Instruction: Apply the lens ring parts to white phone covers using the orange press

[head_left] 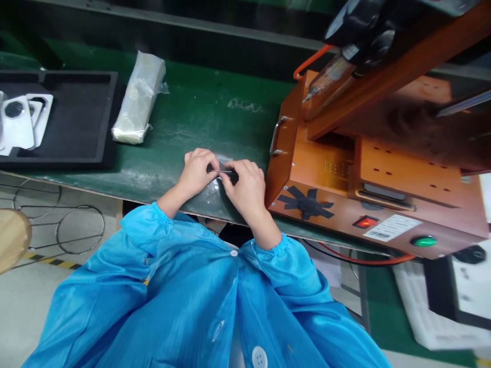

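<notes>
Close together above the table's front edge, my left hand (200, 168) and my right hand (247, 188) pinch a thin, flat dark piece (227, 172) between thumbs and fingers. It shows nearly edge-on, so its exact kind cannot be made out. Something clear and shiny, like plastic film (212, 193), shows on the green tabletop (199, 110) just below my fingers. Beyond my left hand lies a long bundle in a clear plastic bag (138, 97). An orange bench machine (293, 148) stands close to the right of my right hand.
At the left is a black tray (82, 122) with several white phone-back-shaped plates (23, 120). The machine carries a lit red switch (365, 222), a green button (424, 241) and a metal handle (276, 135). A round stool (13, 240) stands at lower left; a white tray (429, 312) sits lower right.
</notes>
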The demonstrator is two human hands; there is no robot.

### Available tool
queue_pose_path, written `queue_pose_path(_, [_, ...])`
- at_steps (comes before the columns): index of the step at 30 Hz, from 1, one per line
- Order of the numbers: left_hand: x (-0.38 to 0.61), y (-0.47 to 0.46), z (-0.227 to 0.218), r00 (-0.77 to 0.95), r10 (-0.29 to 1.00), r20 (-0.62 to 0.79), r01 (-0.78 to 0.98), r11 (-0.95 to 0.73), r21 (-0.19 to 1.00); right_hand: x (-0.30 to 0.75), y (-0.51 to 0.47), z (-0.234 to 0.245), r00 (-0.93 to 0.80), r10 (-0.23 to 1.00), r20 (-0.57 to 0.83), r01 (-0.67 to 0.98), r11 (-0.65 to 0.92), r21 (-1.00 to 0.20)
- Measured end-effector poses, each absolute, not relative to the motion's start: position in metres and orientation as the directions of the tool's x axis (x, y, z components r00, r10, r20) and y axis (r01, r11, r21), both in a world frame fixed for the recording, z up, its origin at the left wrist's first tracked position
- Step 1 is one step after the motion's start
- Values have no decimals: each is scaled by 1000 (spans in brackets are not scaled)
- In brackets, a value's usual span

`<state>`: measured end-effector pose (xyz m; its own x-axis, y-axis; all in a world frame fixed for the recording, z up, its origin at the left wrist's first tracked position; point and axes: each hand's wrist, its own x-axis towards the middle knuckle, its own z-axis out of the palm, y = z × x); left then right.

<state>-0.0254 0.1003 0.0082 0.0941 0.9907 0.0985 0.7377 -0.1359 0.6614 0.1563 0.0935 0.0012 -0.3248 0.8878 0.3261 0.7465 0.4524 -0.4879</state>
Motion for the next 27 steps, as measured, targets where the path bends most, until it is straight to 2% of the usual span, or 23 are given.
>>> queue_pose_path(6, [-28, 102, 7, 91, 991, 98, 742, -133, 657, 157, 95, -2, -383, 831, 403, 726, 541, -426])
queue_pose_path(12, [-34, 103, 6, 154, 977, 145, 812, -209, 545, 159, 91, -3, -347, 823, 450, 720, 541, -434])
queue_pose_path(19, [-47, 98, 11, 292, 954, 74, 842, -293, 454, 160, 86, 1, -349, 793, 500, 727, 565, -389])
queue_pose_path(21, [-49, 98, 11, 317, 947, 49, 840, -305, 449, 160, 82, 9, -316, 790, 526, 717, 562, -413])
queue_pose_path(24, [-49, 100, 10, 343, 939, 22, 835, -316, 451, 162, 77, 26, -246, 783, 571, 638, 575, -512])
queue_pose_path(27, [-49, 102, 10, 337, 942, 0, 832, -298, 469, 165, 78, 42, -229, 819, 526, 567, 551, -612])
